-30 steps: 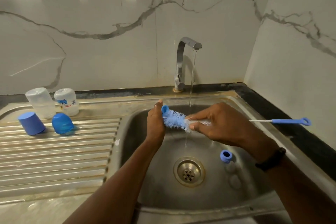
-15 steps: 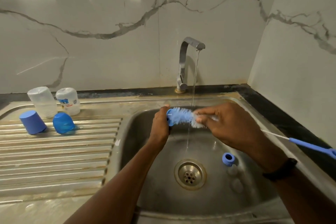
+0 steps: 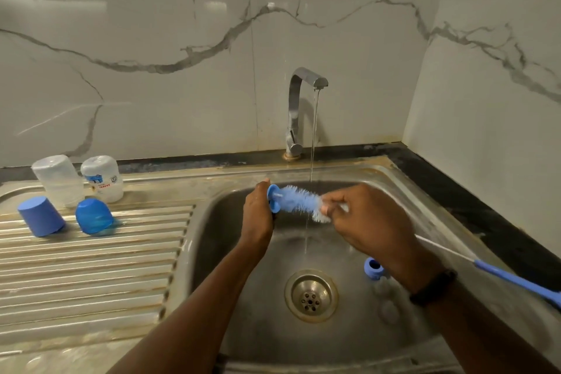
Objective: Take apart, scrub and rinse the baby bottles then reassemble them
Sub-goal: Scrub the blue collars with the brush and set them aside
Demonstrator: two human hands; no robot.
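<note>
Over the sink, my left hand (image 3: 258,212) grips a small blue round piece (image 3: 273,199) that sits on the tip of the blue bottle brush (image 3: 299,199). My right hand (image 3: 370,222) pinches the brush at the base of its bristles. The brush's white wire and blue handle (image 3: 516,281) run down to the lower right. A thin stream of water (image 3: 314,130) falls from the tap (image 3: 296,112) onto the bristles. A blue bottle ring (image 3: 373,268) and two clear teats (image 3: 385,290) lie in the basin.
Two clear bottles (image 3: 57,179) (image 3: 101,177) stand upside down at the back of the ribbed drainboard (image 3: 91,267), with two blue caps (image 3: 41,215) (image 3: 92,215) in front of them. The drain (image 3: 311,295) is mid-basin. Marble walls close in behind and to the right.
The brush handle has swung down and to the lower right. The bristles have shifted under the water stream between my hands, with the tip tilting up to the left.
</note>
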